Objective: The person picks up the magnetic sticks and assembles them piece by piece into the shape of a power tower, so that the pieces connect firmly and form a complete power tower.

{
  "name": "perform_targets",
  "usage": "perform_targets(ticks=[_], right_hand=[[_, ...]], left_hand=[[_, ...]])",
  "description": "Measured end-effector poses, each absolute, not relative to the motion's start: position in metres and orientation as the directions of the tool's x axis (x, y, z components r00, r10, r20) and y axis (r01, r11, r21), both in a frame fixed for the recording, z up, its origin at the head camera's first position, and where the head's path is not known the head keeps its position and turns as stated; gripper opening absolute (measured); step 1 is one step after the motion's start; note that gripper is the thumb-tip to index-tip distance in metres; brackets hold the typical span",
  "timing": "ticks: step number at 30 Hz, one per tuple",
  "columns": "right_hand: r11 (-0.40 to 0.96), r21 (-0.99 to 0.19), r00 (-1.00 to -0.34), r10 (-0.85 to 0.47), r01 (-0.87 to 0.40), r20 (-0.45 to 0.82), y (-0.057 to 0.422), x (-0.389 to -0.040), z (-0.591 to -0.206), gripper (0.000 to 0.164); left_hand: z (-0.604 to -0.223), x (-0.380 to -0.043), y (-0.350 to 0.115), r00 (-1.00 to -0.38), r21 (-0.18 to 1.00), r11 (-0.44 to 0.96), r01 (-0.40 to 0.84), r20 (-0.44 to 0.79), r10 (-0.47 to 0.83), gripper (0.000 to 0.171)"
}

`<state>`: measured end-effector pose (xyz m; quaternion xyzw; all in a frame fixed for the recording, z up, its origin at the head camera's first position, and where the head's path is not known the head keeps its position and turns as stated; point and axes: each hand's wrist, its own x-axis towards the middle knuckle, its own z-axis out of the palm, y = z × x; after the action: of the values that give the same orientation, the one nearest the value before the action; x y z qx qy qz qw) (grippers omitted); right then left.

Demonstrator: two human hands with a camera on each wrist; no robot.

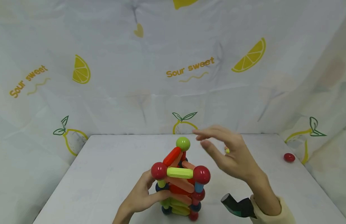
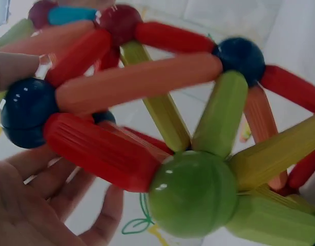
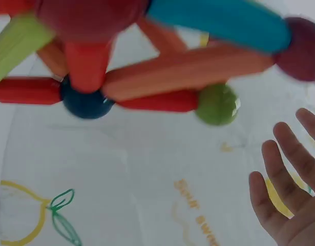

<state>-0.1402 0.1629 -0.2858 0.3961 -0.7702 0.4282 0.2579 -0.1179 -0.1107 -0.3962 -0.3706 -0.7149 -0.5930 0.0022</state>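
A tower of magnetic rods and balls (image 1: 179,172) stands on the table near its front edge. At its top are a light green ball (image 1: 183,143) and two red balls (image 1: 201,175) joined by a yellow-green rod. My left hand (image 1: 143,193) holds the tower's left side, thumb across the front and fingers behind. In the left wrist view a dark blue ball (image 2: 29,111) lies between thumb and fingers. To the right of the green ball my right hand (image 1: 231,152) hovers with spread, slightly bent fingers, holding nothing. The right wrist view shows these fingers (image 3: 285,174) apart from the rods.
A loose red ball (image 1: 289,157) lies at the right edge of the white table (image 1: 105,174). Behind my right hand a small yellow piece (image 1: 227,151) is partly hidden. A lemon-print curtain (image 1: 150,62) hangs at the back. A dark strapped device (image 1: 240,207) sits at my right wrist.
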Motion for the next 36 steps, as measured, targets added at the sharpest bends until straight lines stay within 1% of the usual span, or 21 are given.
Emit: perform_targets(ticks=[3,6,8,11,13,15,17,18,20,21,24,26,27,28,31,34,36], right_hand=[[0.409,-0.489,-0.614,-0.269,-0.770,0.742,0.172,-0.167,-0.305,0.031],[0.541,-0.555,-0.742,-0.214,-0.632,0.636,0.183,-0.194,-0.333,0.028],[0.611,-0.574,-0.810,-0.210,-0.545,0.547,0.189,-0.211,-0.356,0.028],[0.709,-0.566,-0.893,-0.211,-0.420,0.397,0.198,-0.230,-0.391,0.032],[0.764,-0.538,-0.927,-0.215,-0.355,0.307,0.202,-0.241,-0.412,0.036],[0.817,-0.497,-0.954,-0.212,-0.292,0.213,0.204,-0.248,-0.430,0.043],[0.855,-0.456,-0.969,-0.210,-0.245,0.128,0.204,-0.254,-0.444,0.049],[0.868,-0.443,-0.974,-0.207,-0.225,0.089,0.203,-0.256,-0.450,0.052],[0.884,-0.423,-0.978,-0.205,-0.196,0.025,0.201,-0.260,-0.458,0.056],[0.889,-0.417,-0.979,-0.206,-0.188,0.003,0.200,-0.261,-0.461,0.057],[0.895,-0.411,-0.981,-0.195,-0.174,-0.009,0.199,-0.262,-0.469,0.054],[0.895,-0.407,-0.982,-0.185,-0.181,0.030,0.199,-0.262,-0.473,0.047],[0.893,-0.411,-0.982,-0.178,-0.185,0.055,0.199,-0.262,-0.474,0.043],[0.888,-0.420,-0.982,-0.172,-0.190,0.080,0.199,-0.261,-0.475,0.037],[0.870,-0.449,-0.979,-0.166,-0.204,0.121,0.197,-0.259,-0.474,0.026],[0.836,-0.500,-0.973,-0.171,-0.226,0.154,0.195,-0.253,-0.463,0.024],[0.787,-0.552,-0.958,-0.177,-0.275,0.226,0.192,-0.249,-0.447,0.025]], left_hand=[[-0.400,-0.120,-0.114,-0.748,0.880,-0.001,0.475,0.404,0.527,0.037],[-0.401,-0.121,-0.117,-0.787,0.889,0.031,0.456,0.387,0.481,0.035],[-0.401,-0.123,-0.118,-0.837,0.887,0.107,0.450,0.377,0.398,0.034],[-0.401,-0.124,-0.116,-0.894,0.864,0.246,0.440,0.396,0.208,0.038],[-0.399,-0.121,-0.112,-0.913,0.862,0.306,0.404,0.398,0.084,0.041],[-0.395,-0.117,-0.107,-0.919,0.871,0.314,0.378,0.395,0.010,0.044],[-0.391,-0.111,-0.103,-0.927,0.888,0.287,0.360,0.374,0.007,0.050],[-0.389,-0.108,-0.102,-0.931,0.894,0.272,0.355,0.363,0.022,0.057],[-0.385,-0.101,-0.098,-0.940,0.906,0.249,0.342,0.334,0.074,0.075],[-0.384,-0.098,-0.097,-0.948,0.918,0.238,0.319,0.301,0.107,0.086],[-0.381,-0.089,-0.087,-0.974,0.943,0.264,0.201,0.165,0.153,0.115],[-0.380,-0.086,-0.077,-0.985,0.943,0.299,0.145,0.107,0.139,0.126],[-0.380,-0.084,-0.073,-0.989,0.940,0.318,0.122,0.090,0.114,0.129],[-0.380,-0.084,-0.068,-0.991,0.932,0.342,0.123,0.098,0.087,0.131],[-0.380,-0.085,-0.061,-0.986,0.896,0.414,0.160,0.164,0.026,0.127],[-0.379,-0.085,-0.063,-0.988,0.869,0.477,0.135,0.152,0.003,0.122],[-0.378,-0.086,-0.067,-0.992,0.858,0.502,0.113,0.122,0.014,0.121]])
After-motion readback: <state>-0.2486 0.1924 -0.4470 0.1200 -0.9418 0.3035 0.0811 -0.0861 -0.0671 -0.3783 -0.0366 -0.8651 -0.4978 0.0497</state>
